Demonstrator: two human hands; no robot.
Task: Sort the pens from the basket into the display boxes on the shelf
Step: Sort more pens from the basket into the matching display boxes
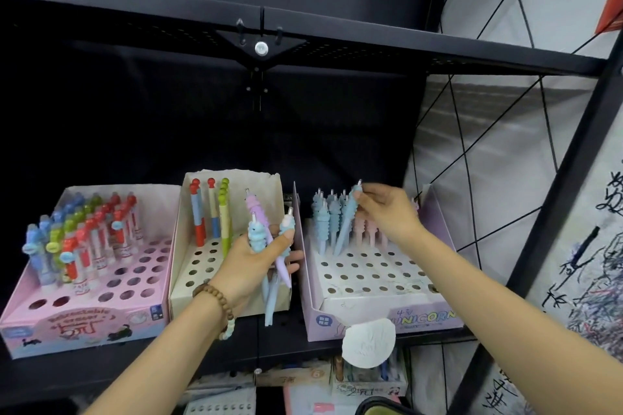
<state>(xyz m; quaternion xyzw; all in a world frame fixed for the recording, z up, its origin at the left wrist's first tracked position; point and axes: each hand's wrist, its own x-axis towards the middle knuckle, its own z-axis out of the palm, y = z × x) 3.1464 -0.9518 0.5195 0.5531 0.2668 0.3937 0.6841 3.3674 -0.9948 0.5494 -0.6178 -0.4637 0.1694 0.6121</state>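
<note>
Blue pen (pixel 346 224) among standing pens (pixel 323 216), bundle (pixel 257 212) fronting cream box (pixel 264 186)

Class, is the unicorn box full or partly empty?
Partly empty: pens stand only at the back of the unicorn box; front holes are bare.

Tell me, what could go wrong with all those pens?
1. The left hand holds a whole bunch of pens at once, their tips hanging past its grip. One might slip out and drop onto the shelf or past its edge.
2. The right hand pinches a tilted blue pen by its top, close beside the standing blue pens in the unicorn box. Its tip may miss a hole or nudge those neighbours over.
</note>
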